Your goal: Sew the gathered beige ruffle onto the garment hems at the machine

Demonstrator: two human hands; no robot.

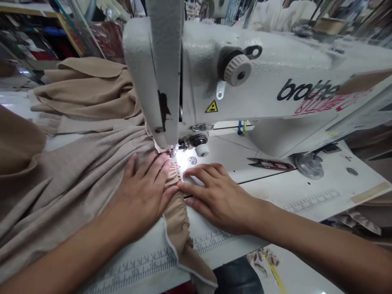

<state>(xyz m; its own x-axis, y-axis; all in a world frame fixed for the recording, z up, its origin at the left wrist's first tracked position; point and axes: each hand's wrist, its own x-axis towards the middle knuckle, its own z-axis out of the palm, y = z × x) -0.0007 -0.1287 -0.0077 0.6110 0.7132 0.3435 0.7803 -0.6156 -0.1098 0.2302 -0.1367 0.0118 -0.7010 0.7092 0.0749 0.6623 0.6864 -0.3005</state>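
Note:
A white sewing machine (pixel 196 73) stands over its bed, its needle area lit. Under the presser foot runs a gathered tan fabric strip (pixel 177 212), with a pale edge, hanging over the table's front. My left hand (pixel 147 183) lies flat on the greyish-beige fabric (pixel 92 163) and the strip, fingers stretched toward the needle. On the bed to the right of the strip rests my right hand (pixel 214 192), fingers extended and slightly bent. Its index fingertip touches the strip's gathered edge close to my left thumb. The seam beneath my left fingers is hidden.
Red-handled thread snips (pixel 271 164) lie on the machine bed. A clear plastic bobbin-like disc (pixel 309 165) sits farther right. Folded tan fabric (pixel 88 87) is heaped behind at left. Ruler markings (pixel 137 265) run along the table's front edge.

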